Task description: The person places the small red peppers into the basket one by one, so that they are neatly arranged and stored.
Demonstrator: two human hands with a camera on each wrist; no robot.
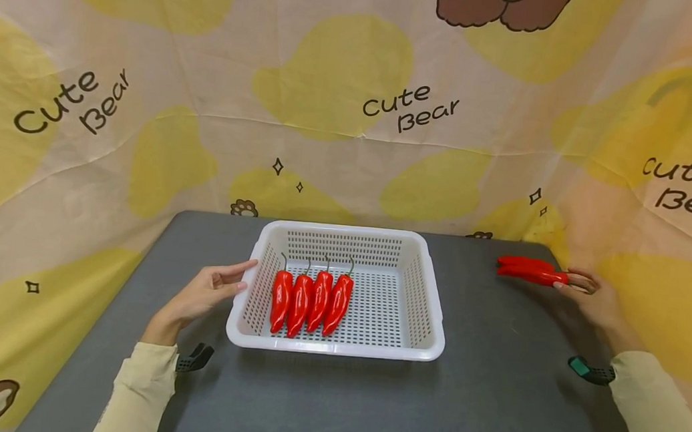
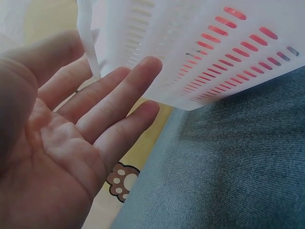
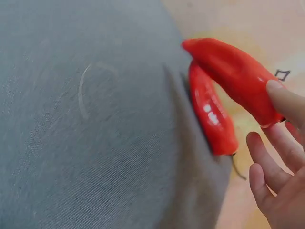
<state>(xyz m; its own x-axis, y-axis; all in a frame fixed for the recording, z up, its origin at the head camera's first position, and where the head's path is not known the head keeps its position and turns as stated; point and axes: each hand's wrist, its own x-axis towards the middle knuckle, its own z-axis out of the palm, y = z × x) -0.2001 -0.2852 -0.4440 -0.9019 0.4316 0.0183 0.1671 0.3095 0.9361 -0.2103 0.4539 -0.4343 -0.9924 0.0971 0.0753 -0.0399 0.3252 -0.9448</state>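
Note:
My right hand (image 1: 596,300) pinches a red chili pepper (image 3: 233,71) near its stem end, with the thumb on top; the tip points left. Under and behind it a second red chili pepper (image 3: 209,117) lies by the table's right edge, stem visible in the right wrist view. My left hand (image 1: 204,293) is at the left side of a white plastic basket (image 1: 336,349), its fingertips touching the rim and fingers mostly straight. Several red chili peppers (image 1: 319,301) lie side by side in the basket's left half, stems toward the back.
The dark grey table (image 1: 333,402) carries the basket near its middle back. Patterned cloth (image 1: 330,94) hangs behind the table and along both sides, close to the right hand. A black wrist device (image 1: 194,358) is below the left wrist.

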